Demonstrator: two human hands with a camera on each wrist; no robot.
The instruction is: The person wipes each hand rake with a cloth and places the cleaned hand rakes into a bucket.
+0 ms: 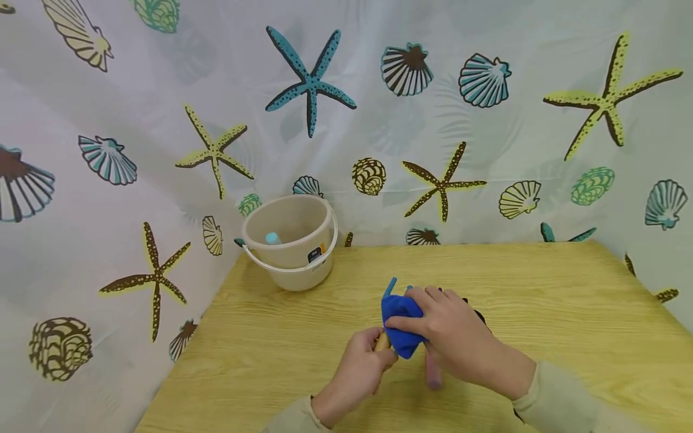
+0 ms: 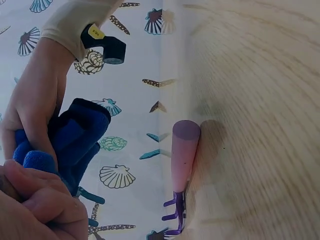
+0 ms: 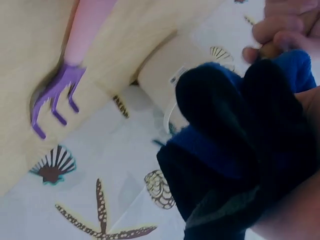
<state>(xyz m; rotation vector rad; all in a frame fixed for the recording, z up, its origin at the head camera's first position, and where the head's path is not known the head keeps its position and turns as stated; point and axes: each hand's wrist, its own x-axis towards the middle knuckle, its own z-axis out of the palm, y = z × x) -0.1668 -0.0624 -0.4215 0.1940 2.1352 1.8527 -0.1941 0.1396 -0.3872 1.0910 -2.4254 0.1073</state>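
Observation:
My left hand grips the yellow handle of a small hand rake, held above the table. Its blue tines poke out past a blue cloth. With my right hand I hold that cloth bunched around the rake's head, thumb and fingers on either side. The cloth's folds hang loose in the right wrist view and hide most of the head. Below my hands, a second hand rake with a pink handle and purple tines lies on the wooden table.
A beige bucket with a white handle stands at the table's back left, a light blue object inside it. Something black lies partly hidden behind my right hand. A shell-and-starfish patterned curtain surrounds the table's back and sides.

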